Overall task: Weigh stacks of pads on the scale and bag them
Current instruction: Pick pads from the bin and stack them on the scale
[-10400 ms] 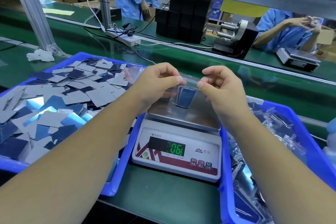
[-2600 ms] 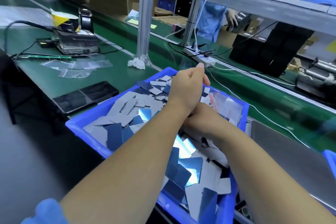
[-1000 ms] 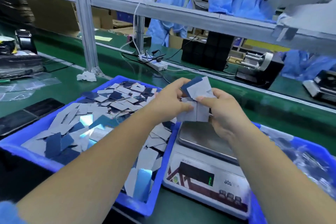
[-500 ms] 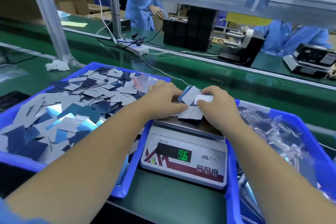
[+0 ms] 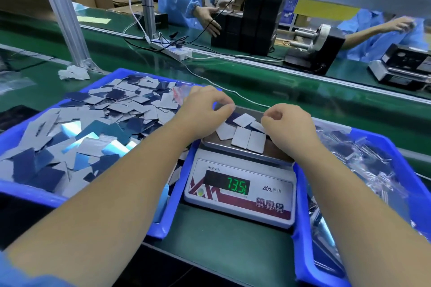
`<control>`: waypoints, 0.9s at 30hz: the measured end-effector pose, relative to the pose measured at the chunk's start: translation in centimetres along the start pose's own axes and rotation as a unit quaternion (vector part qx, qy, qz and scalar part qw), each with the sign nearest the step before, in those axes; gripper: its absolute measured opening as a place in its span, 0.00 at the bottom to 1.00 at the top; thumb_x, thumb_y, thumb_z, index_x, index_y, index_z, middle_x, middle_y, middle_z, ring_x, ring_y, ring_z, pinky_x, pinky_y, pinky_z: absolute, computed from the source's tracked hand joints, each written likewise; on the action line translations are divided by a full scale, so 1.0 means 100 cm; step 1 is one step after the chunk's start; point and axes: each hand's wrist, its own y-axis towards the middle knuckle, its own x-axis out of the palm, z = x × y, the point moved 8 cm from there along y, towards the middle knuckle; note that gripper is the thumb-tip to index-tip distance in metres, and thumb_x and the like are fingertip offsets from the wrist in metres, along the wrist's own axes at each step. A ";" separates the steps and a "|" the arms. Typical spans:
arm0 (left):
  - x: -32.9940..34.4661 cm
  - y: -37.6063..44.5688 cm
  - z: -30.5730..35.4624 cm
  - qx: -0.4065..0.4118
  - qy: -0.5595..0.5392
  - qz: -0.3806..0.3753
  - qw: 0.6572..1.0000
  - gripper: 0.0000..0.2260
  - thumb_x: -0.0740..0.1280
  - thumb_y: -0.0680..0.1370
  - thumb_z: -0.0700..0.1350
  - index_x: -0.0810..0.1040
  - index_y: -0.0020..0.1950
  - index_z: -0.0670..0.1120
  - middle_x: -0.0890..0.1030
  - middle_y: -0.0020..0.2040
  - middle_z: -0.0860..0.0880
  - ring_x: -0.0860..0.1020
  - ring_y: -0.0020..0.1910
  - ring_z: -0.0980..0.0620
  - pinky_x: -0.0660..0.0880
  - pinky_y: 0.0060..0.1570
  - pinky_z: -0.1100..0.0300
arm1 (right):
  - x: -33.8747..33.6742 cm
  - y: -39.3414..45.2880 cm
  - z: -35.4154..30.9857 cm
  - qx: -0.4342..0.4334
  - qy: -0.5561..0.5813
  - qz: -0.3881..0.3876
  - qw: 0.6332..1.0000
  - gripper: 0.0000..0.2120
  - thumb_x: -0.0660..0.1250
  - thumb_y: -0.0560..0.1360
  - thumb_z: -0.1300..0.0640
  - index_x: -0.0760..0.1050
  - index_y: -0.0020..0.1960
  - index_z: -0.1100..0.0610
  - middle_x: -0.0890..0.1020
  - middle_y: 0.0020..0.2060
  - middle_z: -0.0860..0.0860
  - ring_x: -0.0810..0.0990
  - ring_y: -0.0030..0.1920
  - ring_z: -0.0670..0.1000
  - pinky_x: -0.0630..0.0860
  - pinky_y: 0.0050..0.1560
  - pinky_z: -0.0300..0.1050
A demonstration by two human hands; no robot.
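step: weighing | pads (image 5: 242, 138) fanned over scale (image 5: 240, 184) pan's middle — all bear on it | left hand (image 5: 205, 109), right hand (image 5: 288, 121) curled, apparently pinching pad edges — grip unclear

Scale (image 5: 240, 184) in the middle, on the table (image 5: 210, 237), between two bins. Pads (image 5: 242, 136) spread out flat on the scale's plate, some touching. Left hand (image 5: 205, 109) over the plate's left side, right hand (image 5: 289, 123) over its right side. Left bin (image 5: 161, 230) just beside the scale, full of loose pads. Right bin (image 5: 303, 261) on the other side, with bagged pads (image 5: 363, 165) inside. Power strip (image 5: 172, 50) far behind.
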 end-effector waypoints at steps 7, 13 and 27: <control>-0.023 -0.004 -0.002 -0.006 -0.092 0.117 0.989 0.12 0.67 0.77 0.44 0.79 0.36 0.58 0.78 0.41 0.61 0.72 0.52 0.59 0.65 0.49 0.70 | -0.011 0.000 0.005 -0.008 0.017 0.033 0.999 0.07 0.63 0.72 0.55 0.80 0.43 0.49 0.81 0.40 0.42 0.76 0.44 0.49 0.67 0.37 0.41; -0.018 -0.002 -0.014 -0.055 -0.106 0.095 0.988 0.09 0.67 0.76 0.46 0.81 0.37 0.54 0.80 0.40 0.59 0.76 0.44 0.65 0.67 0.41 0.73 | -0.006 -0.001 0.004 -0.015 0.019 0.016 1.000 0.08 0.62 0.73 0.56 0.80 0.44 0.50 0.82 0.42 0.44 0.77 0.45 0.50 0.71 0.42 0.43; -0.024 0.000 -0.051 -0.199 -0.043 0.058 0.977 0.12 0.58 0.76 0.40 0.76 0.49 0.56 0.75 0.44 0.51 0.73 0.36 0.52 0.66 0.32 0.59 | -0.005 0.000 0.005 -0.013 0.016 0.006 1.000 0.07 0.63 0.73 0.56 0.80 0.43 0.49 0.80 0.39 0.40 0.77 0.45 0.48 0.73 0.43 0.44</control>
